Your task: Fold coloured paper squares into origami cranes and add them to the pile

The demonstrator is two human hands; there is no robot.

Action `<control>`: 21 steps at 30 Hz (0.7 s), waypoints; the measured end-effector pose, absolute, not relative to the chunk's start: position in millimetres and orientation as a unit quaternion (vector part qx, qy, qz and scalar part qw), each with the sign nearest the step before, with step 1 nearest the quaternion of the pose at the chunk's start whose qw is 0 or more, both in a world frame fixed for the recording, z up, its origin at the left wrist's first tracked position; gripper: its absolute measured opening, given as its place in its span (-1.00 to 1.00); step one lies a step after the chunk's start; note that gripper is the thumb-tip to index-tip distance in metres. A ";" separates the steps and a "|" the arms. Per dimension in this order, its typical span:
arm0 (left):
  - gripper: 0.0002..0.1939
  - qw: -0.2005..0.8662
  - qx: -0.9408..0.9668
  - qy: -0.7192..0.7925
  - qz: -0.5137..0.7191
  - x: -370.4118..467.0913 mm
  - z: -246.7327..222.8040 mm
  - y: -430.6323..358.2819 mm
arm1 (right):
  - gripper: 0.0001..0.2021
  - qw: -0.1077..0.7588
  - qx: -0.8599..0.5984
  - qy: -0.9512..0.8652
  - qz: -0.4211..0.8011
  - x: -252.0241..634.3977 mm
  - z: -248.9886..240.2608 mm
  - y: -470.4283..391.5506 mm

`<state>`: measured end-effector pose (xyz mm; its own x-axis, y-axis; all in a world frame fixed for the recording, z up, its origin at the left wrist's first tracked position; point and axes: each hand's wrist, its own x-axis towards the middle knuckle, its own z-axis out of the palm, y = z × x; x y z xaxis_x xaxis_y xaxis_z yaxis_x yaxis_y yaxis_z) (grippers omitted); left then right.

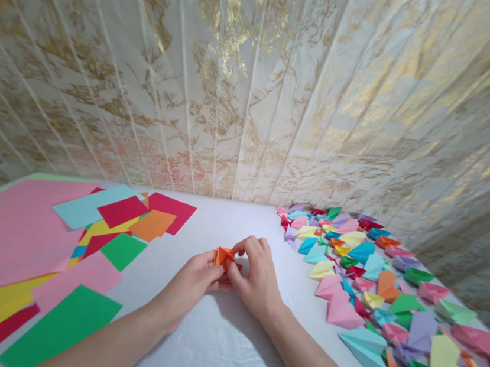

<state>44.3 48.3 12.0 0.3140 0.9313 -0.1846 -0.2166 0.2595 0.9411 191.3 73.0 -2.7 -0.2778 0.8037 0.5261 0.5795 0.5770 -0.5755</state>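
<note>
A small folded piece of orange paper (223, 256) is held between both hands above the white table, near the middle of the view. My left hand (198, 276) pinches its left and lower side with the thumb in front. From the right, my right hand (256, 274) has its thumb and index finger on the paper's right edge, with the other fingers curled. Parts of the fingers behind the paper are hidden.
Flat coloured sheets lie at the left, among them a large pink sheet (11, 226) and a green sheet (66, 328). Many folded paper shapes, including a light blue one (365, 347), cover the right side. A patterned curtain (247, 88) hangs behind the white table (202, 345).
</note>
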 end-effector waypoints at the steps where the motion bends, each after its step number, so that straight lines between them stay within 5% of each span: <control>1: -0.67 0.677 0.449 0.411 0.414 45.9 11.2 47.6 | -0.90 0.400 -0.438 -0.796 0.123 191.1 -2.0 72.1; 21: -0.59 0.656 0.453 0.450 0.402 46.4 7.2 49.6 | -0.85 0.441 -0.394 -0.707 0.389 193.9 -1.9 74.2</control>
<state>46.4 49.6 7.2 0.2715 0.9352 -0.2274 -0.1192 0.2671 0.9563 193.9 74.2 -1.9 -0.3005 0.8998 0.3163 0.2145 0.3869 -0.8968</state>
